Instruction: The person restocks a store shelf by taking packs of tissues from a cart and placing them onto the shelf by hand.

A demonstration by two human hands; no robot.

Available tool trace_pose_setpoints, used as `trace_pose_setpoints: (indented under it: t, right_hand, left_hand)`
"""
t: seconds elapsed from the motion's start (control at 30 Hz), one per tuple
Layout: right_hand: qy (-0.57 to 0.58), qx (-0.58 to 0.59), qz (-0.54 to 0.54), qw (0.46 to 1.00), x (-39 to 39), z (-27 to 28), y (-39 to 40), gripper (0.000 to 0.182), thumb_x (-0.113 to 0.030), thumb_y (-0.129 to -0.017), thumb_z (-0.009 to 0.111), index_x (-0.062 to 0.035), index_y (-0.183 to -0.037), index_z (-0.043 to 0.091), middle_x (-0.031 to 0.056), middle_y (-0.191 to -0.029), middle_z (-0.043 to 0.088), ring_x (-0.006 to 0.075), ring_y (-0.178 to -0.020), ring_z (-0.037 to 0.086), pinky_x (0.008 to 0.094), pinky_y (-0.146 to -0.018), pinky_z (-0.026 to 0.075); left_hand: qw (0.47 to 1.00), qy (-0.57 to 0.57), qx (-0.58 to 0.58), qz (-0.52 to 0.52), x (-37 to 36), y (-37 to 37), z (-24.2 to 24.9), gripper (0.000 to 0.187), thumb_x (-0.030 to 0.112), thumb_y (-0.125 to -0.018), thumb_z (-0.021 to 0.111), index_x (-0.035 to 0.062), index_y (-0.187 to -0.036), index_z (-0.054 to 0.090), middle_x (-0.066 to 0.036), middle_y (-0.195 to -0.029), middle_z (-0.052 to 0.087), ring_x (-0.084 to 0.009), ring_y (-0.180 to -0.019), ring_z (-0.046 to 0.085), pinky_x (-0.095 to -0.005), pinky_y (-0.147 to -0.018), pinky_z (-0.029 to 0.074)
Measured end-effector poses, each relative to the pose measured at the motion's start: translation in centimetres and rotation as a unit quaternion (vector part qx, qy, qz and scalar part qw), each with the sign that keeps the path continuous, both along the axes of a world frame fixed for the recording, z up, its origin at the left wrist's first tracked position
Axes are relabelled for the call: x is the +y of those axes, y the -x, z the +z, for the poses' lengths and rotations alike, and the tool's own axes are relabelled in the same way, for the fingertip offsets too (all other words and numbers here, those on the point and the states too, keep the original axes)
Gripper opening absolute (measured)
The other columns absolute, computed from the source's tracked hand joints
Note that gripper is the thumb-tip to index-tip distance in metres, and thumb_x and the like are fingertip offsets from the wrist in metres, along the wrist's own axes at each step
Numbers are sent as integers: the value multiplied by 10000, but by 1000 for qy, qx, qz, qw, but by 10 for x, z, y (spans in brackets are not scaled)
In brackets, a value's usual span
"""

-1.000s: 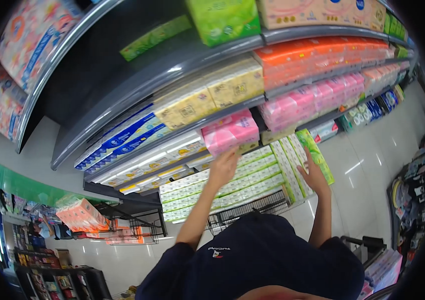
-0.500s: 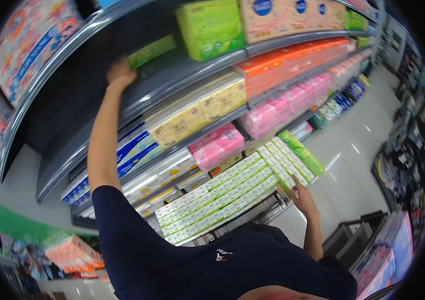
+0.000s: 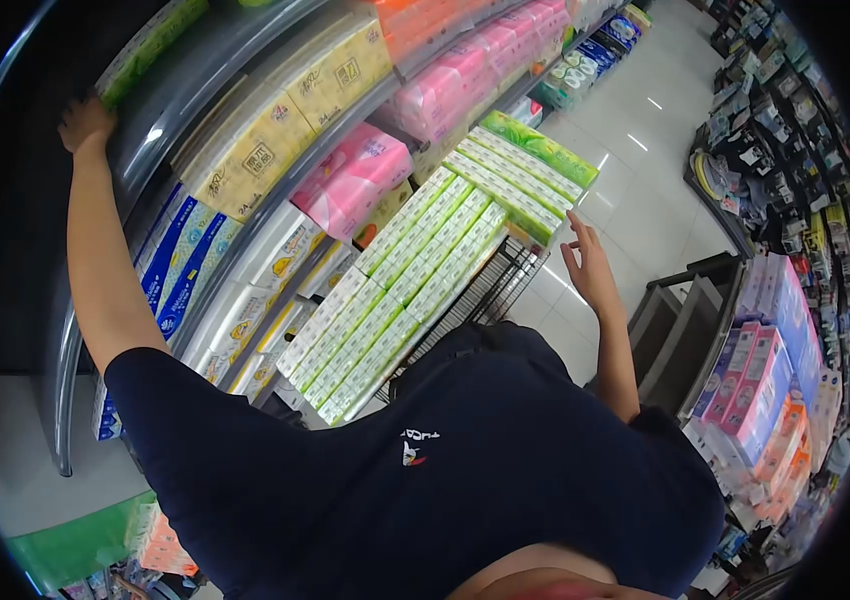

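Note:
At the upper left, my left hand point(image 3: 87, 124) reaches into the dark shelf, fingers loosely bent and apart, at the near end of a green pack point(image 3: 150, 50). It does not close around that pack. My right hand point(image 3: 590, 265) hovers with spread fingers beside the right end of a wire cart point(image 3: 505, 285). On the cart lie rows of green-and-white packs point(image 3: 415, 255), with a greener pack point(image 3: 540, 148) at their far end.
Lower shelves hold yellow packs point(image 3: 265, 150), pink packs point(image 3: 355, 180) and blue-and-white packs point(image 3: 185, 260). A dark rack point(image 3: 680, 320) stands at the right beside stacked purple and pink packs point(image 3: 750, 385). Tiled floor point(image 3: 635, 160) runs along the aisle.
The view has turned and shifted, so shelves and cart appear further left and higher. My left hand stays by the green pack's near end; my right hand remains beside the cart, fingers spread.

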State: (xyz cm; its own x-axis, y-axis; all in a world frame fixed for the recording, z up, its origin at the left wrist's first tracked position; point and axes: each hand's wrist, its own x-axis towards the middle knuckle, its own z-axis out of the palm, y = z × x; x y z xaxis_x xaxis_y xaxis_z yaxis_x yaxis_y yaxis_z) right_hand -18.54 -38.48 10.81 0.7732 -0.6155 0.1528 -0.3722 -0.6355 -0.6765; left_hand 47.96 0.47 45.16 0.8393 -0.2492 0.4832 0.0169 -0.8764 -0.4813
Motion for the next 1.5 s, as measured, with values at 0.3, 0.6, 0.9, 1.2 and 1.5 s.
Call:
trace_pose_setpoints:
  t: [0.3, 0.6, 0.9, 1.2, 1.5]
  right_hand:
    - [-24, -31, 8, 999, 14, -4, 0, 615, -88, -1031, 641, -131, -1608, 435, 225, -1295, 624, 357, -1030, 701, 455, -921, 564]
    - [-47, -5, 40, 998, 3, -17, -17, 626, -63, -1015, 657, -112, -1601, 443, 225, -1306, 630, 335, -984, 696, 448, -902, 564]
    - [-23, -18, 94, 995, 0, 2, -67, 566, -76, -1020, 639, -84, -1563, 478, 223, -1308, 616, 369, -1065, 689, 465, -934, 555]
    - [-35, 1, 103, 994, 7, 7, -68, 522, -125, -1041, 633, -67, -1542, 498, 237, -1333, 606, 421, -1087, 694, 462, -912, 580]
    - [-9, 57, 105, 993, 5, -8, -53, 525, -148, -1015, 647, -80, -1520, 521, 264, -1357, 607, 453, -1149, 672, 503, -977, 564]
  left_hand:
    - [993, 75, 91, -27, 6, -13, 3, 705, 377, -989, 629, 227, -1633, 384, -186, -1546, 583, -359, -1427, 572, -609, -1202, 376]
    - [923, 188, 223, -252, 50, 67, 45, 610, 470, -1010, 646, 70, -1466, 583, -274, -1380, 670, -449, -1334, 609, -473, -1091, 486]
    - [778, 318, 461, -284, 89, 123, 66, 634, 518, -1038, 645, 72, -1488, 610, -90, -1318, 691, -203, -1291, 578, -340, -1142, 389]
    - [701, 408, 509, -288, 85, 135, 56, 712, 543, -980, 705, 70, -1501, 596, -90, -1362, 674, -208, -1347, 550, -336, -1168, 358]
    - [727, 346, 474, -356, 59, 143, 53, 686, 559, -1027, 622, 75, -1511, 581, -99, -1329, 679, -183, -1293, 563, -325, -1132, 368]
